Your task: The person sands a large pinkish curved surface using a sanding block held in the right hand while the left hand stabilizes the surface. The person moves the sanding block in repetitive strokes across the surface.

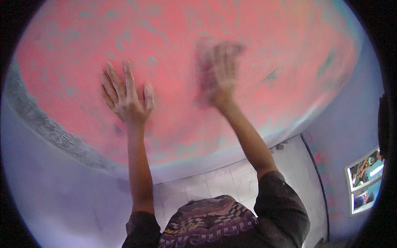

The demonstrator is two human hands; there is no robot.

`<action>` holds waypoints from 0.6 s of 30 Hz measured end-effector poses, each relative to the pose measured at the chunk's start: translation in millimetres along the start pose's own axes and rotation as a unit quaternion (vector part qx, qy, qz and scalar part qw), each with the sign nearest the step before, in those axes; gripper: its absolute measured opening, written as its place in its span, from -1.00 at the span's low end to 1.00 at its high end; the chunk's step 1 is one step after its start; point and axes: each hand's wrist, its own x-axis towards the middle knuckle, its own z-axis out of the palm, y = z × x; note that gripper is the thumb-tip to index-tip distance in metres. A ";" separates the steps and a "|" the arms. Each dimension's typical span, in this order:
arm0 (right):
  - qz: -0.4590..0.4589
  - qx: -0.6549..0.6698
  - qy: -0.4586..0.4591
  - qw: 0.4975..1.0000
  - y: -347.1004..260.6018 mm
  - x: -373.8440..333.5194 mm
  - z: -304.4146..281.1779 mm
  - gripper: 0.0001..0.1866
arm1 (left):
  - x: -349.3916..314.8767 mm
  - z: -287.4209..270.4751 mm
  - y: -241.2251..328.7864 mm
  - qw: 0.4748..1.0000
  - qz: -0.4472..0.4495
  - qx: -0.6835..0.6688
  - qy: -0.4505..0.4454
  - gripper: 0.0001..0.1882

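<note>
A large wall surface (173,124), pink-red with teal patches showing through, fills the upper part of the head view. My left hand (131,99) lies against it with its fingers spread and pale dust on them; nothing is in it. Farther right, my right hand (224,78) is smeared by motion. Beneath its palm and fingers shows a dark reddish flat sheet (205,70), which looks like sandpaper and is pressed to the wall. Blur hides the sheet's exact edges and how the fingers grip it.
A rough grey band (45,126) curves along the pink area's left side, beside a bluish wall (29,173). Below lies a pale tiled floor (211,182). At right, a dark cable-like line (316,169) runs down near a bluish wall with a framed panel of pictures (364,182).
</note>
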 end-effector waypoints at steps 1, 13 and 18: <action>-0.064 0.087 -0.100 0.989 -24.4 -15.6 1.2 -0.39 | -2.4 0.9 2.8 1.000 0.001 -0.006 -0.004 -0.28; 0.078 -0.059 0.175 0.980 57.7 54.3 -32.7 -0.48 | 0.0 -3.8 12.6 0.999 0.040 -0.006 -0.003 -0.27; -0.155 0.130 -0.108 0.973 -47.1 4.3 -5.9 -0.38 | -1.6 -0.4 15.3 0.999 0.028 -0.023 0.020 -0.31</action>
